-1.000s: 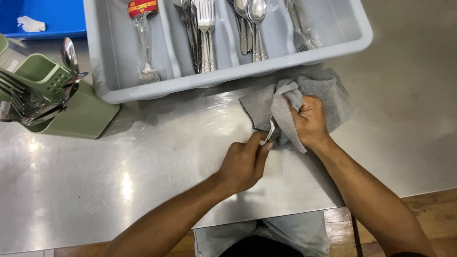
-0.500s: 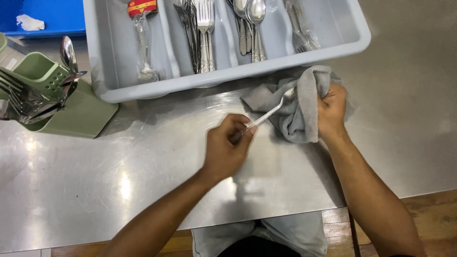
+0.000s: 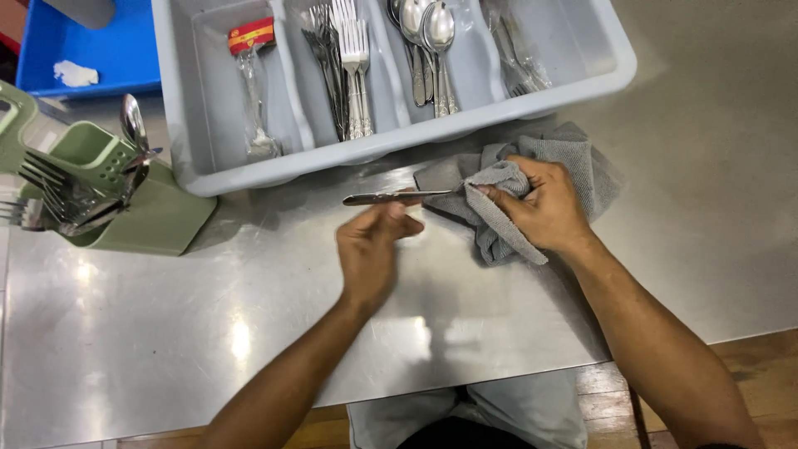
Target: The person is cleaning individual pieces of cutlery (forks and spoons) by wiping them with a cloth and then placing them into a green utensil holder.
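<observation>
Head view. The left hand (image 3: 371, 249) pinches the handle of a slim, silver-coloured metal piece of cutlery (image 3: 397, 197) between thumb and fingertips, closed firmly on it and holding it level just above the brushed stainless-steel table (image 3: 150, 349). The working end of the utensil is buried in a crumpled grey terry cloth (image 3: 532, 195), so its kind cannot be told. The right hand (image 3: 540, 204) is clenched around that cloth, fingers folded over the covered end; the rest of the cloth lies on the table just beside the tray.

Behind both hands stands a grey plastic cutlery tray (image 3: 611, 58) with lengthwise compartments: one holds a wrapped utensil with a red and yellow label (image 3: 251, 79), the next forks (image 3: 345, 66), the next spoons (image 3: 426, 41), the last further wrapped pieces. To the left, well apart, a pale green plastic drainer (image 3: 145, 212) carries forks and a spoon. A blue plastic bin (image 3: 91, 50) sits at the upper left.
</observation>
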